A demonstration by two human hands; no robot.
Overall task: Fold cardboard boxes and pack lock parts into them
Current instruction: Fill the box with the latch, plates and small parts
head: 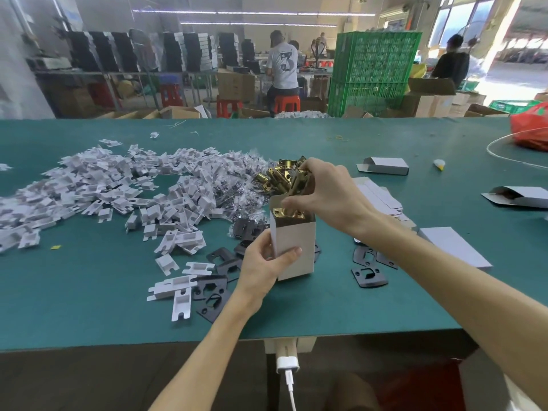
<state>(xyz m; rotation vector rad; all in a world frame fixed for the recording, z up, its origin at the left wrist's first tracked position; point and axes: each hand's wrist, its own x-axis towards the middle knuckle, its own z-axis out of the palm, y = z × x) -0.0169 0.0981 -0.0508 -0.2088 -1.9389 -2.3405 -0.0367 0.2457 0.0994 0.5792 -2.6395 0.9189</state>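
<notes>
While the small white cardboard box (296, 244) is standing upright over the green table (89, 307), gripped low by the left hand (264, 268), the right hand (329, 197) is pinching a shiny brass lock latch (289, 213) at its open top. Keeping the box steady and the latch plate square to the mouth is probably what is needed to avoid snags.
</notes>
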